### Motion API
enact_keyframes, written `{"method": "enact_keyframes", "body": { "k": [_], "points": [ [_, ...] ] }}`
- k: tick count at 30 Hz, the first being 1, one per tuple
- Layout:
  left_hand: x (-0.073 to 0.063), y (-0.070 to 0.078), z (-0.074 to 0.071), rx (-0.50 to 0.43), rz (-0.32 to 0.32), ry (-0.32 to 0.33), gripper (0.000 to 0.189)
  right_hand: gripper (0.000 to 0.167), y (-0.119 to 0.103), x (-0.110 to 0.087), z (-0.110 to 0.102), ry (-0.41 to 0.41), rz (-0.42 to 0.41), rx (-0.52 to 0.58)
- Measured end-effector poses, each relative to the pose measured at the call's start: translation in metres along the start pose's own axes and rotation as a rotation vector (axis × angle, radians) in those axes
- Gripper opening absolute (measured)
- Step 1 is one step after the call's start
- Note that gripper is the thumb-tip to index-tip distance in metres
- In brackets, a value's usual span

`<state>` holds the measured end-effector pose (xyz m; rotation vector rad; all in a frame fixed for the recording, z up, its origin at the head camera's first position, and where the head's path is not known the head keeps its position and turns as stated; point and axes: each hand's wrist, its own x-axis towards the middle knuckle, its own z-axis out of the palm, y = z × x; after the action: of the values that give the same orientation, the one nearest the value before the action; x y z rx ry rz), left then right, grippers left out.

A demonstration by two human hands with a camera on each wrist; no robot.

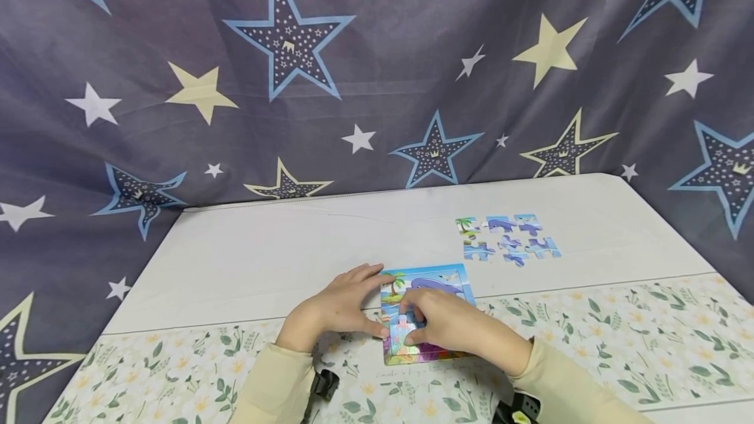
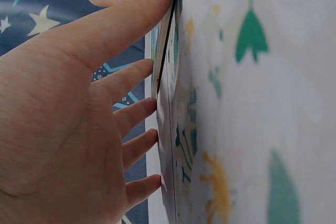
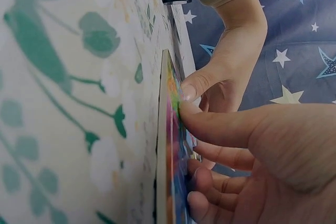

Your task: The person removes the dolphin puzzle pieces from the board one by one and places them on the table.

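On the board (image 1: 424, 269), a piece (image 1: 402, 328) pinched by the right hand (image 1: 438, 318) is seemingly being fitted at eight o'clock and should be pressed flat, the left hand (image 1: 341, 304) spread wide at nine.

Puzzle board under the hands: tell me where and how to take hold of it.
Take the puzzle board by the bare far stretch of its right edge, beyond the right forearm, coming in low from the right. It lies thin and flat on the table, so that edge probably needs tipping up before the grip fits underneath; the left hand touches the opposite edge.
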<state>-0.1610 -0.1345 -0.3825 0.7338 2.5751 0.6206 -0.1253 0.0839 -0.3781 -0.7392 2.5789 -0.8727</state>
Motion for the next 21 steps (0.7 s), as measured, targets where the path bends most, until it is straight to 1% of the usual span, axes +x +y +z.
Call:
{"method": "enact_keyframes", "body": {
  "k": [4, 11, 16, 21],
  "points": [
    [0.000, 0.001, -0.001, -0.006, 0.002, -0.001, 0.091, 0.029, 0.001, 0.000, -0.001, -0.005, -0.020, 0.021],
    [0.000, 0.001, -0.001, -0.002, 0.005, -0.002, 0.091, 0.023, 0.008, 0.002, -0.005, -0.015, -0.061, 0.049],
    [0.001, 0.001, 0.000, 0.003, 0.002, 0.003, 0.091, 0.018, 0.013, 0.004, -0.007, -0.029, -0.092, 0.109],
    [0.001, 0.000, 0.000, 0.006, 0.002, 0.001, 0.092, 0.011, 0.016, 0.005, -0.008, -0.042, -0.093, 0.177]
  ]
}}
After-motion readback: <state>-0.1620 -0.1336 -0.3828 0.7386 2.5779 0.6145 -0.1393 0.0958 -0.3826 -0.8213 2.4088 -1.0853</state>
